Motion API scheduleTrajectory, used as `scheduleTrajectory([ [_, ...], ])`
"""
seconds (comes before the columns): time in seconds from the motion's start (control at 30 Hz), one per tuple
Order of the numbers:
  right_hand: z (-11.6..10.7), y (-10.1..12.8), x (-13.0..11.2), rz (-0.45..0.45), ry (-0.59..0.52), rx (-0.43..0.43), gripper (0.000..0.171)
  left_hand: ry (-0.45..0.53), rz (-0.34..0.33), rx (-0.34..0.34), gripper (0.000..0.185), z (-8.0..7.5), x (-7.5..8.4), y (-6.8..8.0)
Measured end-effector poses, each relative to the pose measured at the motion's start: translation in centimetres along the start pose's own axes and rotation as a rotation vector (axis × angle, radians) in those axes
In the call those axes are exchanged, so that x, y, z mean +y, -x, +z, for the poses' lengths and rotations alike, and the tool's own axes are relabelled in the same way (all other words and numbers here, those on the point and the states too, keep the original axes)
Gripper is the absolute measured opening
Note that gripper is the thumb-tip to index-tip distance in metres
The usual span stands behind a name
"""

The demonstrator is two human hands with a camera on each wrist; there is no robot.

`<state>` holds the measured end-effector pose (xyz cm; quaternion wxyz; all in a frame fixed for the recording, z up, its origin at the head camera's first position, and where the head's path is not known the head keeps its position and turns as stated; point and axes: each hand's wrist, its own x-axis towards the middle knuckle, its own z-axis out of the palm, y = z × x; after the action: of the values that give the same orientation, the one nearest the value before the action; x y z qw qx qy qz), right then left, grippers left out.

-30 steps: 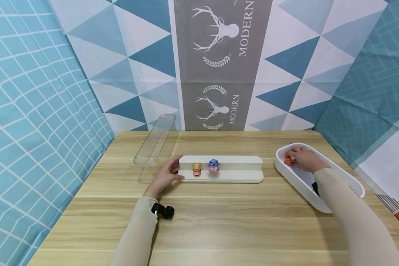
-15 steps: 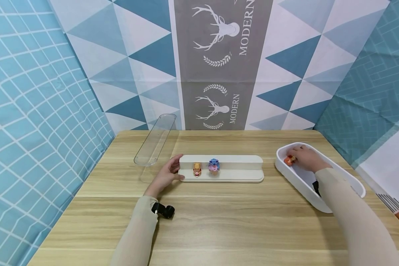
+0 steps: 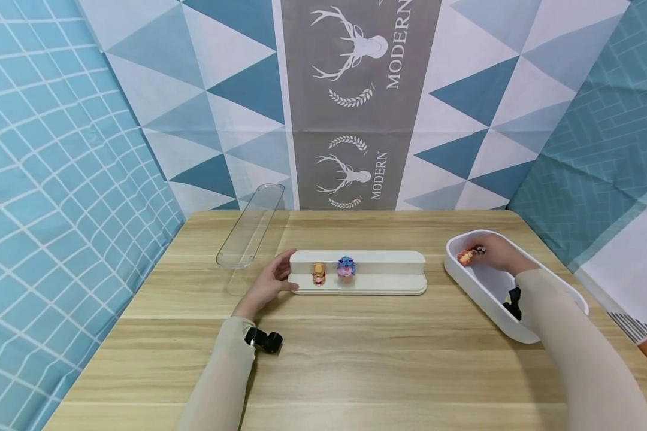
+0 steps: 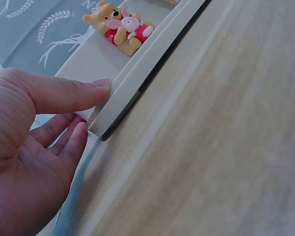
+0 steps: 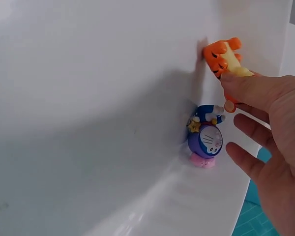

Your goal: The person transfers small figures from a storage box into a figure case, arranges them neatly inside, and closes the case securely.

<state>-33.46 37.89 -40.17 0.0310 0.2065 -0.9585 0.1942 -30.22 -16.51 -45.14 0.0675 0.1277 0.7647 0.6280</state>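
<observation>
Right hand (image 3: 496,254) down inside the white tub (image 3: 520,335), thumb and forefinger pinched on the little orange tiger figure (image 5: 226,56). Looks lifted just off the tub floor, hard up against the tub's inner wall. Other fingers loose, holding nothing. Just below those fingers, a blue round-faced figure (image 5: 206,137) standing on a pink base, close to the tiger but not touching it.

Left hand (image 3: 269,281) parked at the left end of the white stepped stand (image 3: 388,284), thumb flat on the lip, fingers relaxed underneath, so pressing rather than gripping anything. On the stand, just beyond the left hand: a yellow bear figure (image 4: 120,29), then a blue one (image 3: 346,267) beside it.

Key bit: stand well off to the left of the tiger-holding hand, long axis running left-right across the desk (image 3: 356,359), free stretch of shelf on the end nearer the right hand. Right hand clearly the closer one to that free end.

Clear long lid (image 3: 250,227) lying past the left hand, angled toward the backdrop.
</observation>
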Motion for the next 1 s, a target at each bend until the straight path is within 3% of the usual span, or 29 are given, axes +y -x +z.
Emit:
scheduleTrajectory([
  [0.27, -0.16, 0.25, -0.61, 0.091, -0.148, -0.007, 0.024, 0.003, 0.007, -0.001, 0.088, 0.02, -0.13, 0.03],
  [0.63, -0.34, 0.36, -0.33, 0.246, -0.273, -0.019, 0.034, 0.0, 0.008, 0.001, 0.088, -0.02, -0.18, -0.07],
  [1.0, -0.24, 0.74, -0.48, 0.277, -0.415, -0.006, 0.037, 0.011, 0.003, -0.002, 0.089, 0.01, -0.15, -0.07],
])
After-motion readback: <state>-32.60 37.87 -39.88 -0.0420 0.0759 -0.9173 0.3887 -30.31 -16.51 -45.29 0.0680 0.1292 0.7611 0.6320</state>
